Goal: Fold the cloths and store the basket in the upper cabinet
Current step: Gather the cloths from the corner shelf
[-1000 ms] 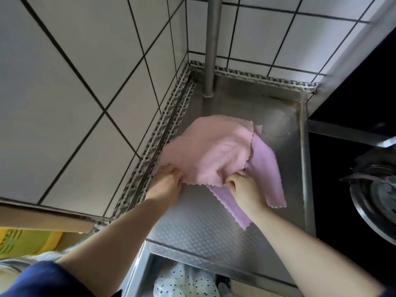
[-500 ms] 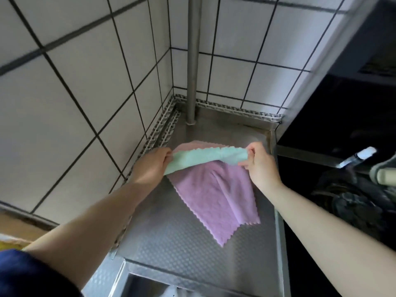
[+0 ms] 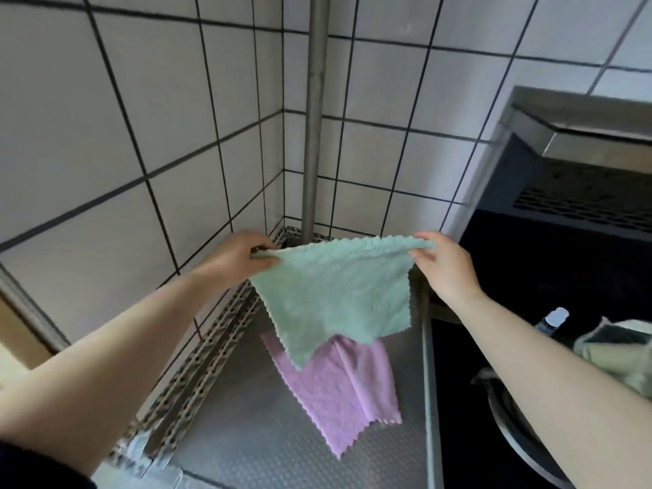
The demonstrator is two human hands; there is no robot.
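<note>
Left hand and right hand pinching top corners of mint-green scalloped microfibre cloth, each grip clamped on it. Cloth, half a second ago bunched low, now hanging spread above lilac scalloped cloth lying on textured steel bench. Folding likely next.

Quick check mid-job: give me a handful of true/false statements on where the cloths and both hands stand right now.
1. Both hands hold the green cloth up by its top corners. True.
2. The purple cloth hangs from the left hand. False: it lies on the steel counter.
3. The right hand pinches the green cloth's corner. True.
4. The green cloth is folded in a neat square. False: it hangs open, unfolded.
5. A metal pipe runs up the tiled corner. True.
</note>
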